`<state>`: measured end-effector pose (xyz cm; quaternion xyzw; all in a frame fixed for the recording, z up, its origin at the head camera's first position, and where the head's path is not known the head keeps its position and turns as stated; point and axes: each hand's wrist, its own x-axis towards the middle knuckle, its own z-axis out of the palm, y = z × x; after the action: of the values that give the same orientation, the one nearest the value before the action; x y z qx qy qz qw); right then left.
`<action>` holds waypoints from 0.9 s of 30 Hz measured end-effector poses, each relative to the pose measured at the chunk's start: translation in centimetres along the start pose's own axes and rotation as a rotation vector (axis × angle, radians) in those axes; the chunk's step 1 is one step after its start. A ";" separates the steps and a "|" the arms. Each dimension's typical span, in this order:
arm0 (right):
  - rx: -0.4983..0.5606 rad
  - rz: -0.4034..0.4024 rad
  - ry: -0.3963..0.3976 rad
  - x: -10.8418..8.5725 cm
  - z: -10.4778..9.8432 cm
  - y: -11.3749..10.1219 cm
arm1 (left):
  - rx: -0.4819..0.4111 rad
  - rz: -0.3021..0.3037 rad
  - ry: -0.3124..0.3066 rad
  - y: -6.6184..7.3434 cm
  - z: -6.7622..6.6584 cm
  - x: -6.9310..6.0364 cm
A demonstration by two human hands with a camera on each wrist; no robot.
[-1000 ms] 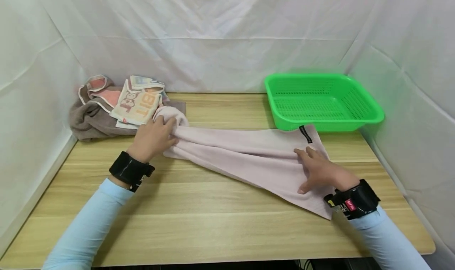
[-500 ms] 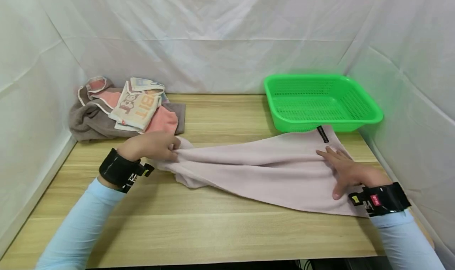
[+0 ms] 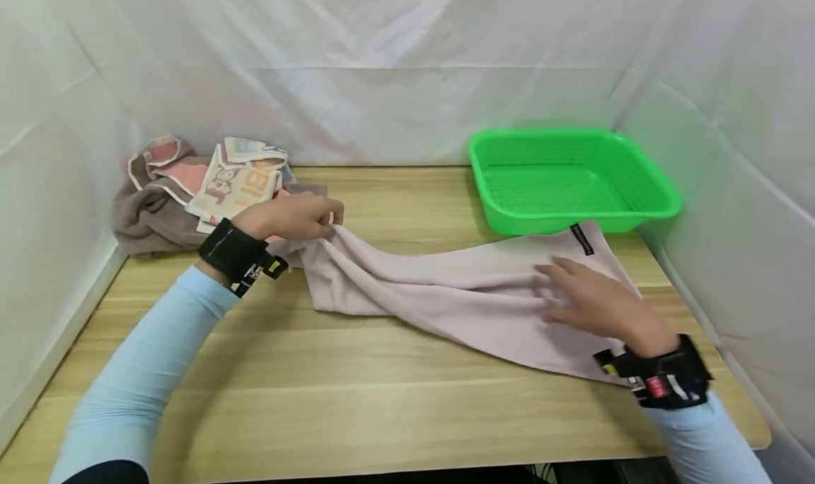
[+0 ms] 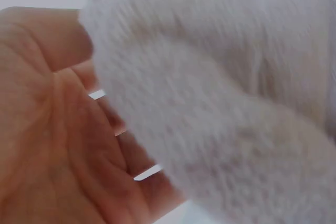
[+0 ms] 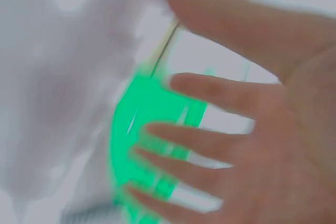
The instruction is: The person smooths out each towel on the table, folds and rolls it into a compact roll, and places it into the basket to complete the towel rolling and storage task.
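A pale pink towel (image 3: 446,307) with a black tag (image 3: 582,239) stretches across the table, its left part bunched in folds. My left hand (image 3: 296,216) pinches the towel's left end and holds it raised off the table. In the left wrist view, fuzzy towel fabric (image 4: 210,124) hides the fingertips. Over the towel's right part is my right hand (image 3: 592,300), slightly blurred, with fingers spread. The right wrist view shows its straight fingers (image 5: 210,140) apart from the fabric.
A green plastic basket (image 3: 576,224) stands at the back right, just behind the towel's tagged corner. At the back left lies a pile of cloths: a grey-brown towel (image 3: 149,219) and a printed cream cloth (image 3: 232,187). White sheeting (image 3: 382,102) encloses the table (image 3: 382,413).
My left hand first drew the towel's end toward me, then raised it away and to the right. My right hand went right along the towel, then back left and lifted off it.
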<state>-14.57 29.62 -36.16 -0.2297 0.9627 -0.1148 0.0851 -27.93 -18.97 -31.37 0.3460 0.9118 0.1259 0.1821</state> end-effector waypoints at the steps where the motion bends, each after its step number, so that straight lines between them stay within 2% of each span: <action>1: -0.022 -0.077 0.056 0.7 0.3 -1.7 | -0.006 0.000 -0.009 0.2 0.0 0.0; 3: -0.050 -0.245 0.138 2.4 1.1 -5.2 | -0.005 0.001 -0.011 0.7 0.3 0.0; 4: -0.049 -0.321 0.143 3.3 1.5 -6.9 | 0.000 0.005 -0.011 1.0 0.5 0.0; 6: -0.024 -0.443 0.101 5.1 2.4 -10.2 | 0.011 0.022 -0.005 1.5 0.9 0.0; 9: -0.010 -0.553 0.023 7.6 3.9 -14.3 | 0.021 0.039 -0.005 2.1 1.6 -0.1; 13: -0.002 -0.565 -0.006 9.9 6.0 -17.7 | 0.021 0.036 -0.014 2.6 1.9 -0.3; 19: 0.073 -0.529 0.030 11.6 7.5 -19.0 | 0.018 0.037 -0.029 2.2 1.4 -0.1; 24: 0.066 -0.582 -0.009 11.5 7.4 -19.2 | 0.012 -0.019 -0.060 0.9 -0.5 0.3; 27: 0.032 -0.636 -0.028 10.9 7.0 -19.6 | 0.032 -0.044 -0.046 0.1 -2.1 0.6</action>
<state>-14.33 6.29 -38.99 -0.5194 0.8394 -0.1477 0.0616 -29.16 -18.67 -29.59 0.3315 0.9166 0.0993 0.2003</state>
